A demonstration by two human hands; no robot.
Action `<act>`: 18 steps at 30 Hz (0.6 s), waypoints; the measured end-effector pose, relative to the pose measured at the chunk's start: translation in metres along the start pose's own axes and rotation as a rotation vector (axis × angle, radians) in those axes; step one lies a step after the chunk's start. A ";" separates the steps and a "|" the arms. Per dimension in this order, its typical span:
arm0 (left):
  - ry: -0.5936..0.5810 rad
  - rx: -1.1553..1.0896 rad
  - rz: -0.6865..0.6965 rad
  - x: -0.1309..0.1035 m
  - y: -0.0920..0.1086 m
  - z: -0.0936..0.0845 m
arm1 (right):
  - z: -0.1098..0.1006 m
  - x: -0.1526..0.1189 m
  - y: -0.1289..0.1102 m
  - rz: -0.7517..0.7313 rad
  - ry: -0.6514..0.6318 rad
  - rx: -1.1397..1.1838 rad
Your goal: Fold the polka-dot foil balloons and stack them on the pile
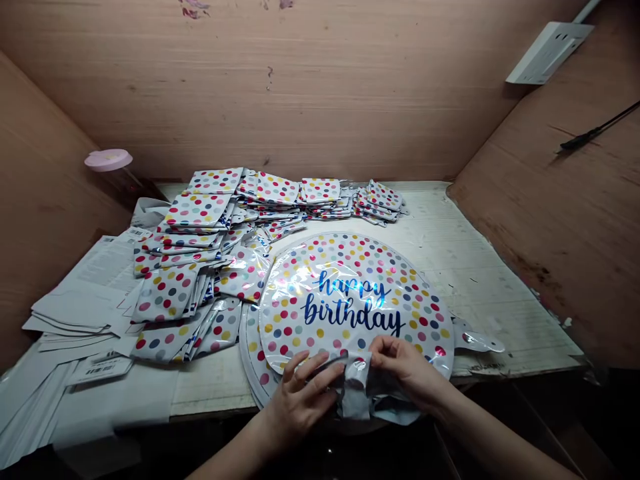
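Note:
A flat round foil balloon (pixel 350 260) with coloured dots and blue "happy birthday" lettering lies at the table's front edge, on top of other flat balloons (pixel 249 353). At its near edge, a pale strip (pixel 356 403) stands folded up between my hands; whether it is the balloon's tail is unclear. My right hand (pixel 407 373) pinches the foil beside this strip between thumb and fingers. On the other side, the curled fingers of my left hand (pixel 307 393) grip the near edge, their tips partly hidden by the foil.
Folded dotted balloons (pixel 195 210) form stacks along the back and left. Paper cards (pixel 75 307) spread over the left side, near a lidded pink cup (pixel 109 160). Wooden walls (pixel 320 87) enclose the table (pixel 480 267). A white power socket (pixel 547 53) hangs upper right.

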State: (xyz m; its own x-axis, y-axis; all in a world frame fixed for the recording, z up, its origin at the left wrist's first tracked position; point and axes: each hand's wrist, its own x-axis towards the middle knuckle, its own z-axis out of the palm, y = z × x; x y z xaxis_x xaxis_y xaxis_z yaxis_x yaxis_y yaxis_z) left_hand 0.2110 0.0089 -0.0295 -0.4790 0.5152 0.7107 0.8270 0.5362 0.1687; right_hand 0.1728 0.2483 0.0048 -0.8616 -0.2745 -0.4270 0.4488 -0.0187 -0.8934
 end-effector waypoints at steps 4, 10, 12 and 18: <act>-0.214 0.002 0.075 -0.014 0.005 0.004 | -0.011 0.064 -0.052 -0.364 0.230 -0.905; -0.564 -0.205 -0.116 0.009 0.000 -0.023 | -0.022 0.169 -0.118 -0.297 0.417 -1.182; -0.588 -0.166 -0.226 0.028 -0.020 -0.024 | -0.015 0.173 -0.120 -0.312 0.461 -1.253; -0.653 0.070 -0.300 0.054 -0.089 0.006 | -0.009 0.094 -0.077 -0.581 0.300 -1.464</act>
State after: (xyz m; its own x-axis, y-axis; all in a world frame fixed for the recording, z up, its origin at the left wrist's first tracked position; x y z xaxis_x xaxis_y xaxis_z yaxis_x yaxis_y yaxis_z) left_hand 0.1097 -0.0065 -0.0105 -0.7789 0.6216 0.0836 0.6218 0.7479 0.2325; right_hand 0.0556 0.2327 0.0322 -0.9188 -0.3656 0.1490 -0.3912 0.8939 -0.2190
